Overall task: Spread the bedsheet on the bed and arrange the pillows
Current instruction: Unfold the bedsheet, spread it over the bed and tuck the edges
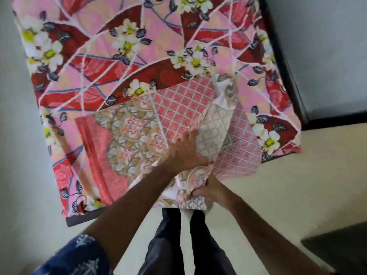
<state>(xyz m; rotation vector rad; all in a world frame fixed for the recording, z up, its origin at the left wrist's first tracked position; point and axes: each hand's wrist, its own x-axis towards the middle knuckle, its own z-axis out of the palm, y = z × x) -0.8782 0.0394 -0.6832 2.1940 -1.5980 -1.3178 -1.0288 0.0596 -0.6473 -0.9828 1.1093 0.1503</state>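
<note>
Folded sheet, coral w/ lattice print, lies center frame on a bed covered in pink-red floral cloth. Left hand presses flat on it, fingers spread. Right hand, lower center, grips the sheet's near edge, fingers curled round bunched fabric.

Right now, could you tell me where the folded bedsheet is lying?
In the head view, the folded bedsheet lies on the near end of the bed, atop the floral cover, with the left hand on it and the right hand gripping its near edge.
</note>
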